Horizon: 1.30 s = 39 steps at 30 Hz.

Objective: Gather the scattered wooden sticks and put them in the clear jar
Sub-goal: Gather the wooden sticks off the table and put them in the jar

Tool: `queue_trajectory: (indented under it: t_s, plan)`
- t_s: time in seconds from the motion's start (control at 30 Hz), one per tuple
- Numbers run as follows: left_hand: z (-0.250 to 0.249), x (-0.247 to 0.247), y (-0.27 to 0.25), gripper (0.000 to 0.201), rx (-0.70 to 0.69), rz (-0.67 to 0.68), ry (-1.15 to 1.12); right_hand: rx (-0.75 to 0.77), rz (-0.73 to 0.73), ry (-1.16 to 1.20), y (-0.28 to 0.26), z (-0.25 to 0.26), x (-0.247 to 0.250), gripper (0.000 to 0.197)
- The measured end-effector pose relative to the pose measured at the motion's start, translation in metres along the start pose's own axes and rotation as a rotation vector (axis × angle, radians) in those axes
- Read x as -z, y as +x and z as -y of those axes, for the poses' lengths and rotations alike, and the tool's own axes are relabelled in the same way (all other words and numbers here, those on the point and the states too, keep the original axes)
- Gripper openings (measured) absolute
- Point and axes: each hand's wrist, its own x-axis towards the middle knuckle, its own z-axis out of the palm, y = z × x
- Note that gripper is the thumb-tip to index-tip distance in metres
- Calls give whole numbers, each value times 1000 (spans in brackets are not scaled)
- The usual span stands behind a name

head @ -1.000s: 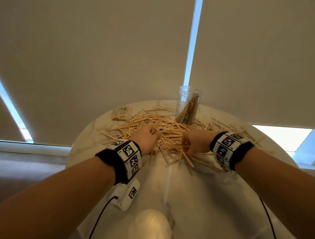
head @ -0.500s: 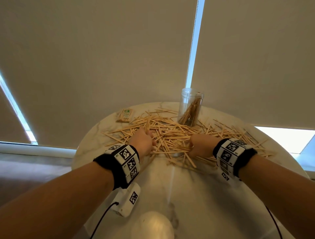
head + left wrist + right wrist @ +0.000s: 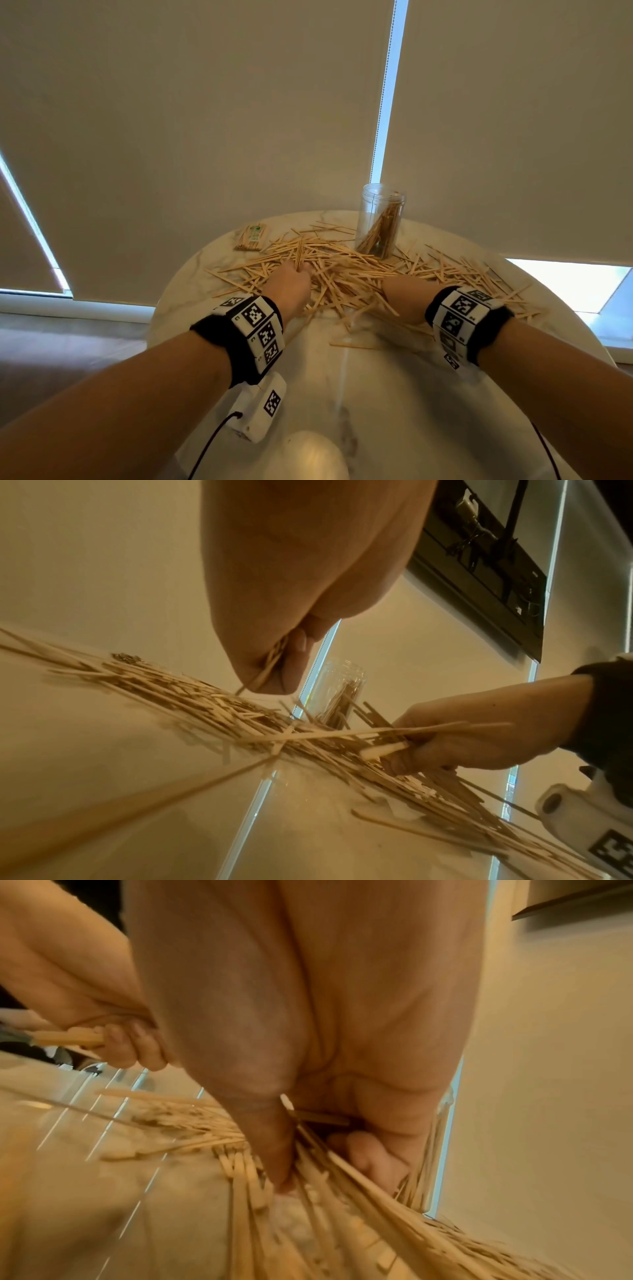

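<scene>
Many thin wooden sticks (image 3: 346,270) lie scattered across the round marble table (image 3: 394,394). The clear jar (image 3: 378,222) stands upright at the far edge, partly filled with sticks. My left hand (image 3: 296,274) is at the pile's left part and grips a small bundle of sticks (image 3: 299,251) that points up and away. In the left wrist view the thumb and fingers (image 3: 291,669) pinch that bundle. My right hand (image 3: 399,296) lies low in the pile's near right part, its thumb and fingers (image 3: 373,1153) curled around a bunch of sticks (image 3: 383,748).
A small wrapped packet of sticks (image 3: 251,236) lies at the table's far left. A rounded pale object (image 3: 305,455) sits at the near edge. Roller blinds hang close behind the table. The near half of the tabletop holds only a few stray sticks (image 3: 352,344).
The left hand has shifted left and away and now holds a bundle pointing upward. The right hand has sunk lower into the pile, closing around sticks.
</scene>
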Motion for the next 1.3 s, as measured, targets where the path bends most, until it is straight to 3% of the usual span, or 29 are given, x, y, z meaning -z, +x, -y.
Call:
queue_trajectory:
  t_s: [0.4, 0.53, 0.63, 0.7, 0.8, 0.9, 0.97, 1.07, 1.2, 1.3]
  plan:
    - [-16, 22, 2, 58, -98, -105, -73, 2, -213, 360, -36, -11, 44, 29]
    - [-20, 29, 1, 48, -198, -125, -113, 63, -278, 450, -42, -10, 51, 27]
    - [-33, 36, 4, 55, -274, -135, -196, 98, -301, 469, -44, -6, 54, 28]
    - [-46, 35, 6, 70, -314, -65, -229, 124, -315, 481, -45, 1, 57, 29]
    - [-57, 20, 6, 107, -297, 135, -299, 170, -321, 524, -41, 11, 59, 23]
    - [-59, -4, 7, 121, -199, 276, -442, 224, -308, 512, -32, 21, 58, 19]
    - [-59, -12, 12, 108, -154, 298, -567, 261, -301, 492, -29, 29, 57, 17]
    - [-56, -9, 20, 51, -182, 372, -652, 286, -304, 445, -25, 35, 57, 23]
    - [-51, -8, 21, 44, -197, 505, -612, 287, -292, 438, -17, 38, 54, 29]
    - [-47, -16, 22, 44, -169, 476, -603, 333, -332, 351, -11, 41, 54, 29]
